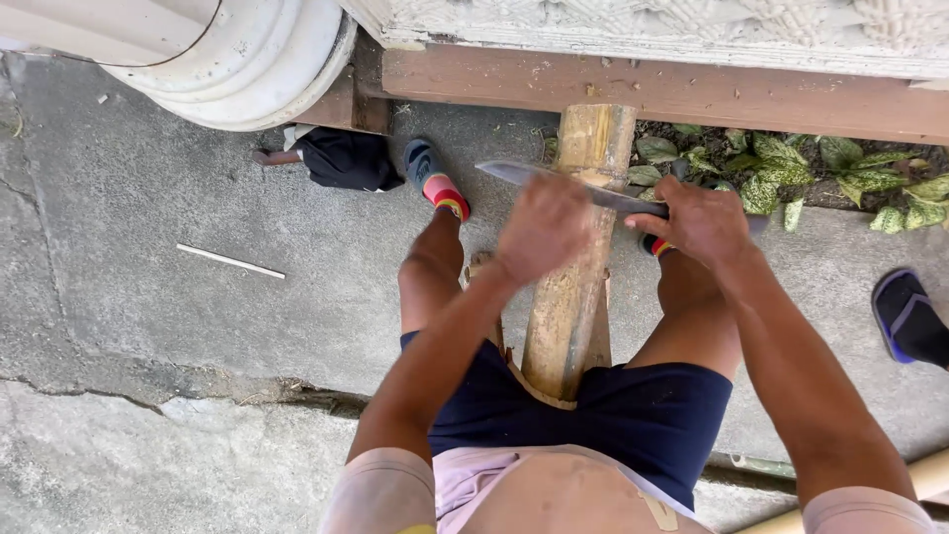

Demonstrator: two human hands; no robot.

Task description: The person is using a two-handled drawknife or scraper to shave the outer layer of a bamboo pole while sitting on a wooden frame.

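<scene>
A thick bamboo pole [571,297] runs from between my legs up to a wooden beam [692,94]. A long steel blade [514,173] lies across the pole near its far end. My right hand [700,220] grips the blade's handle to the right of the pole. My left hand [544,227] is closed over the blade's back where it crosses the bamboo. My feet in sandals [435,178] rest on the concrete on either side of the pole.
A white round column base [237,69] stands at the top left, with a dark bundle [341,158] beside it. A thin white stick [230,261] lies on the cracked concrete. Green leafy plants [791,173] grow at the right. Another dark sandal [905,316] lies far right. A second bamboo pole [929,475] shows at the bottom right.
</scene>
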